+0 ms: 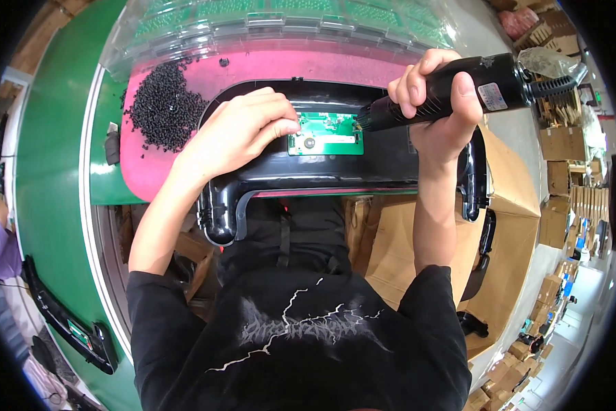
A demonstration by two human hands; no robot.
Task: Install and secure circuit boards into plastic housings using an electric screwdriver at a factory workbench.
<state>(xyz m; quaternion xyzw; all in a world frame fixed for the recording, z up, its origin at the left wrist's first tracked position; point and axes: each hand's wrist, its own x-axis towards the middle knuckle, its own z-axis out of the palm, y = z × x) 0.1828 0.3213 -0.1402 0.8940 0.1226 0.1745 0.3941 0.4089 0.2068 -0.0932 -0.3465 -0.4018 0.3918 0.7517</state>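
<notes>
My right hand [436,92] is wrapped around a black corded electric screwdriver [469,88]. The tool lies nearly level, its front end pointing left at the right edge of a green circuit board [328,140]. That board sits in a long glossy black plastic housing [383,161] with a curved arm at each end. At the board's left edge is my left hand [249,127], fingers bent and thumb pressed in against them. Its fingertips touch the board there; whether they pinch anything small is hidden. The screwdriver's bit cannot be made out.
Left of the housing, a heap of small black parts [164,106] lies on a pink mat [140,168]. Clear plastic trays [267,31] stand behind. An open cardboard box [506,171] is at the right. Another black housing [71,322] rests on the green surface [54,171].
</notes>
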